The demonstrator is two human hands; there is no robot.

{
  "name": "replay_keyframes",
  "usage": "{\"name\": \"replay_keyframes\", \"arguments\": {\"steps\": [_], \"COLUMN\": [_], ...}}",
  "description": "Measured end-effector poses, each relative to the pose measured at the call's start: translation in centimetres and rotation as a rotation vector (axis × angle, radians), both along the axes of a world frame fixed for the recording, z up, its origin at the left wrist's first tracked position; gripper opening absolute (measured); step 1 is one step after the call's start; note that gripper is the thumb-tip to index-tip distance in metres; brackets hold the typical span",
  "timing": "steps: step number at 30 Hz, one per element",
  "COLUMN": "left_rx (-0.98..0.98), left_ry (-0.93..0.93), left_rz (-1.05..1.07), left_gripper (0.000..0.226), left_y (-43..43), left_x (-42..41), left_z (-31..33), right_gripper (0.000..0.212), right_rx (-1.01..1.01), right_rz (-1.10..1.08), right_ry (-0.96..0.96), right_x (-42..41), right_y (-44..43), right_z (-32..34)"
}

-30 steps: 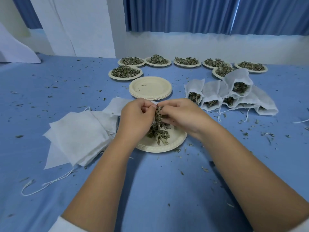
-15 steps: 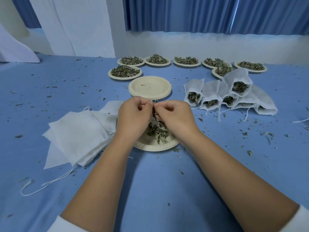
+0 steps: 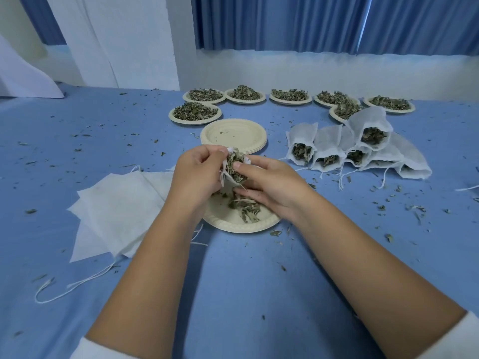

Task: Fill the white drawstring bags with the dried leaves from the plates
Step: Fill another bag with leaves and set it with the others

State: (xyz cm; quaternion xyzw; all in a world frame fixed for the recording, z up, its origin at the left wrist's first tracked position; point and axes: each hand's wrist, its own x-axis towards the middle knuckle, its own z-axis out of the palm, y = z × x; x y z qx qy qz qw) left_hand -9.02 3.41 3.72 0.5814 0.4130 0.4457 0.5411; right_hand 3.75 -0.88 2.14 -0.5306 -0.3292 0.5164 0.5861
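Underneath: a desk (image 3: 246,294) draped in blue cloth, littered with leaf crumbs (image 3: 381,208) and loose strings.
Room: blue curtains (image 3: 311,22) hang above a white ledge (image 3: 311,71) along the far side; white fabric (image 3: 124,40) hangs at far left.
Far row: seven paper plates (image 3: 195,122) heaped with dried leaves (image 3: 245,92); a stack of empty plates (image 3: 233,136) sits just nearer.
Right: filled bags (image 3: 363,149) lean together, mouths toward the camera.
Left: flat empty bags (image 3: 116,211) in a pile, its right edge hidden by the left forearm.
Hands: left hand (image 3: 197,174) and right hand (image 3: 272,187) close together, both gripping one drawstring bag (image 3: 229,178) stuffed with leaves, right thumb on its mouth.
Beneath them: near plate (image 3: 233,225) carrying a small heap of leaves (image 3: 246,209), its far half hidden by the hands.
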Motion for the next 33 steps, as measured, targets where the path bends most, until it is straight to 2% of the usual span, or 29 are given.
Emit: {"name": "replay_keyframes", "arguments": {"steps": [2, 5, 9, 12, 19, 22, 24, 27, 33], "left_rx": [-0.001, 0.126, 0.357, 0.454, 0.469, 0.433, 0.410, 0.382, 0.399], "left_ry": [0.024, 0.096, 0.220, 0.279, 0.340, 0.324, 0.293, 0.272, 0.225], "left_rz": [-0.005, 0.059, 0.110, 0.098, -0.126, -0.121, -0.058, 0.057, 0.180], "left_gripper": [0.015, 0.020, 0.019, 0.014, 0.012, 0.013, 0.016, 0.017, 0.011], "left_y": [0.0, 0.1, -0.2, -0.5, -1.2, -1.2, -1.1, -0.8, -0.4], "left_x": [0.0, 0.2, 0.4, 0.6, 1.2, 1.2, 1.2, 1.0, 0.8], "left_z": [0.0, -0.4, -0.8, -1.0, -1.1, -1.1, -1.1, -1.2, -0.8], "right_gripper": [0.015, 0.006, 0.006, 0.012, 0.026, 0.027, 0.024, 0.011, 0.021], "right_rx": [0.054, 0.077, 0.065, 0.049, 0.001, -0.005, -0.018, 0.022, 0.061], "right_rz": [0.077, -0.009, -0.157, -0.213, -0.334, -0.346, -0.308, -0.157, 0.034], "right_ry": [0.124, 0.102, -0.104, -0.224, -0.541, -0.610, -0.607, -0.490, -0.322], "right_x": [-0.2, -0.5, -0.3, -0.4, -0.2, -0.4, -0.3, -0.2, 0.7], "right_y": [0.0, 0.2, 0.6, 0.7, 1.4, 1.6, 1.5, 1.0, 0.0], "right_z": [-0.2, -0.2, -0.3, -0.2, -0.5, -0.6, -0.5, -0.1, 1.3]}}
